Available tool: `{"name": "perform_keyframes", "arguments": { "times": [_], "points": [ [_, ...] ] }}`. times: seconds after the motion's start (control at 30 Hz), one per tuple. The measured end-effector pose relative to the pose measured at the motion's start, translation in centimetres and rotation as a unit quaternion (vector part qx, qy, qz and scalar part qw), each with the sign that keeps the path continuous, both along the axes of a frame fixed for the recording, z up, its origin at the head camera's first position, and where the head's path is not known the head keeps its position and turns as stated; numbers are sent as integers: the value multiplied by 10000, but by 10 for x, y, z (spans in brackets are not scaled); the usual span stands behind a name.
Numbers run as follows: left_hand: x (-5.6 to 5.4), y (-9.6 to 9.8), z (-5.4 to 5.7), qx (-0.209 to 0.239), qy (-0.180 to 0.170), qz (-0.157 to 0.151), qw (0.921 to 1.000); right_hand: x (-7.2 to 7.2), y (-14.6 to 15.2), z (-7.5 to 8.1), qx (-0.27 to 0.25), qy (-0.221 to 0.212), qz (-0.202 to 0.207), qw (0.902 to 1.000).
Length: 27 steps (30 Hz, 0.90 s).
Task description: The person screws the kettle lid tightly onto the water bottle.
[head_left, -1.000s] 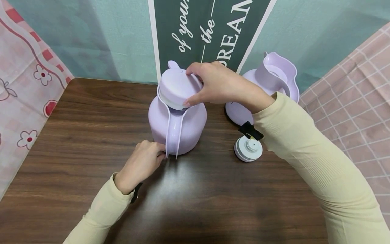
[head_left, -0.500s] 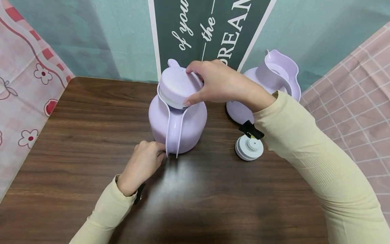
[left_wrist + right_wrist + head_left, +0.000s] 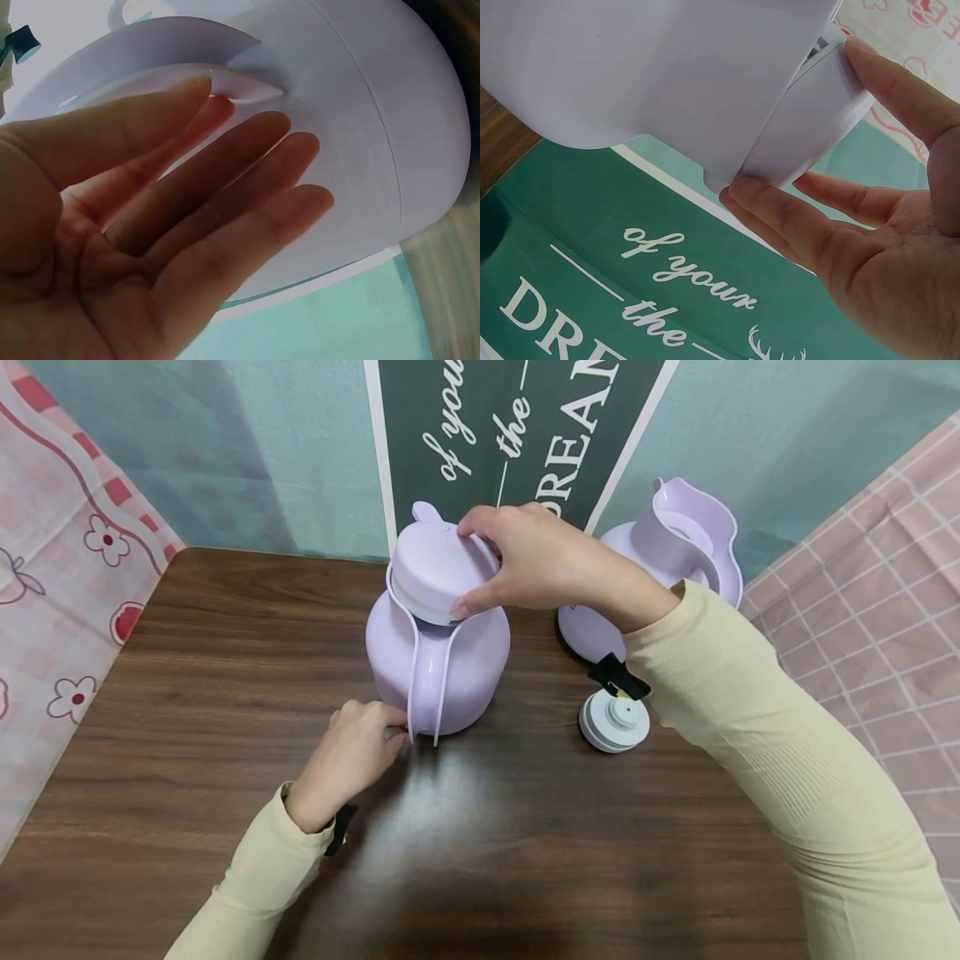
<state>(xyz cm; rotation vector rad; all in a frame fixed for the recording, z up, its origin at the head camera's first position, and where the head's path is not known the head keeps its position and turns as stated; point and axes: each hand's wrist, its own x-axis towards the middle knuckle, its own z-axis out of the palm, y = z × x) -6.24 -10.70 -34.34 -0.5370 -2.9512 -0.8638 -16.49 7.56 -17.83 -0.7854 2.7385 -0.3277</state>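
A lilac thermos jug [image 3: 472, 668] stands upright on the table with its handle facing the person. The right hand [image 3: 536, 556] grips the round lilac lid [image 3: 438, 560], thumb on the near side and fingers on the far side. In the right wrist view, the lid [image 3: 817, 112] sits at the jug's mouth, tilted, with a gap showing on one side. Low on the handle [image 3: 429, 685], the thumb and index finger of the left hand [image 3: 348, 756] pinch its edge. The left wrist view shows the other fingers of the left hand [image 3: 217, 202] extended beside the jug body.
Behind the right forearm stands a second lilac jug [image 3: 588, 631] with an open, wavy-rimmed top. A round white and lilac stopper [image 3: 615, 722] lies on the brown wooden table [image 3: 480, 860] in front of it. Cloth-covered walls with a green lettered panel [image 3: 450, 493] close off the back.
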Motion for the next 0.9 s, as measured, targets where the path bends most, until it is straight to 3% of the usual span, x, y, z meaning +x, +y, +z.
{"name": "perform_keyframes", "arguments": {
  "times": [0.37,0.67,0.9],
  "points": [
    [-4,-9,2,118,-479,157,9987,0,1,-1,10,-30,-26,10000],
    [-7,-12,2,240,-297,262,9989,-1,1,0,13,-53,-32,10000],
    [-4,-6,3,152,-378,-36,9992,0,1,0,-2,-66,-31,10000]
  ]
}}
